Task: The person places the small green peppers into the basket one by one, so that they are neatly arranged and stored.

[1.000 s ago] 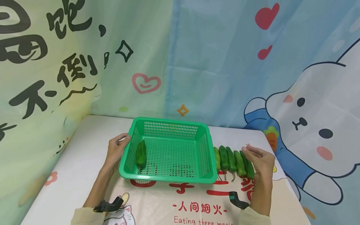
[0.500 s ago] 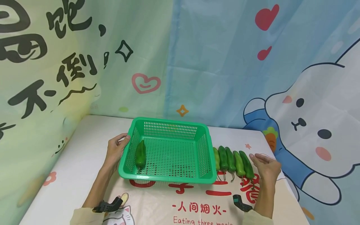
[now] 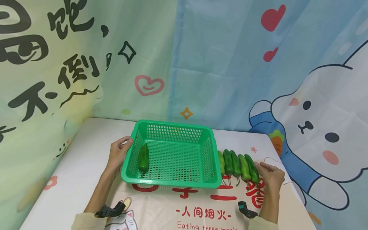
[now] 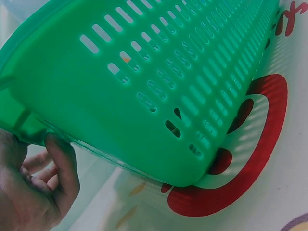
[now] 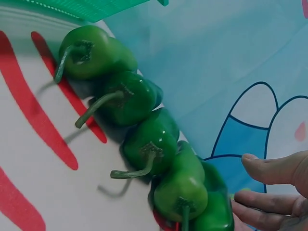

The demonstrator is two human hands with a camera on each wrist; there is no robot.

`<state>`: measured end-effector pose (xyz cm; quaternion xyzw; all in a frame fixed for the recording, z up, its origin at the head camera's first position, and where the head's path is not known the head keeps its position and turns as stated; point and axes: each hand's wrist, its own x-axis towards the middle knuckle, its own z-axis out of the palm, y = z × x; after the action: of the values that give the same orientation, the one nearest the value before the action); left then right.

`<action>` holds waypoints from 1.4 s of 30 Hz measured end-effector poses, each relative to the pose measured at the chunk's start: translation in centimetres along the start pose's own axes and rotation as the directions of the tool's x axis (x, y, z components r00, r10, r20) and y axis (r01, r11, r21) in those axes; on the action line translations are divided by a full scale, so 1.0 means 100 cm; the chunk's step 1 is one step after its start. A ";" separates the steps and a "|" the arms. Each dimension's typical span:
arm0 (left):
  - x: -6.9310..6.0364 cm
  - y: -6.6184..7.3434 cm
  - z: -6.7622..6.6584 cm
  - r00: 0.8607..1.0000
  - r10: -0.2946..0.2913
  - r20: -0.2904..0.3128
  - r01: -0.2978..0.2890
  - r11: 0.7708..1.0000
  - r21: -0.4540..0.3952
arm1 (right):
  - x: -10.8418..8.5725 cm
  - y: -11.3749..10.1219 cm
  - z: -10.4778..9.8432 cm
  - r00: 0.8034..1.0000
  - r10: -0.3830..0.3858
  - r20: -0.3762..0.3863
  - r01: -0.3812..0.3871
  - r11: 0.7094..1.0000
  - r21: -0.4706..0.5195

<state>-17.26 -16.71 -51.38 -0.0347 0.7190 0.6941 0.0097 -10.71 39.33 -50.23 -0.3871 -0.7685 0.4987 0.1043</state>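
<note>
My left hand grips the left rim of a green plastic basket, thumb and fingers at its edge in the left wrist view. One green pepper lies inside the basket, near its left wall. On the table to the right of the basket, several green peppers lie side by side in a row, stems toward me. Beside the rightmost pepper is my right hand, holding nothing. In the right wrist view its thumb stands apart from the fingers, which reach that pepper's side; whether they touch it is unclear.
A printed cloth with red lettering covers the table. Fabric backdrops with cartoon prints rise behind the table and along its left side. The leftmost pepper of the row lies close against the basket's right side.
My right hand has drawn back from above the rightmost pepper, moved right and lower, then edged slightly left toward it. Left hand, basket and peppers have stayed in place.
</note>
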 end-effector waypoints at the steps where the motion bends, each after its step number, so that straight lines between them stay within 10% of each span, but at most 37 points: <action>1: 0.000 0.000 0.000 1.000 -0.001 -0.001 0.001 1.000 0.000 | 0.001 0.002 0.001 1.000 -0.002 0.000 0.002 1.000 -0.012; 42: 0.000 0.000 0.000 1.000 -0.001 0.005 0.001 1.000 -0.022 | 0.011 0.021 0.012 0.995 0.104 0.009 -0.104 0.994 0.024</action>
<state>-17.22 -16.70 -51.35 -0.0336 0.7114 0.7019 0.0113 -11.06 39.73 -52.82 -0.4236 -0.7416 0.5141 0.0799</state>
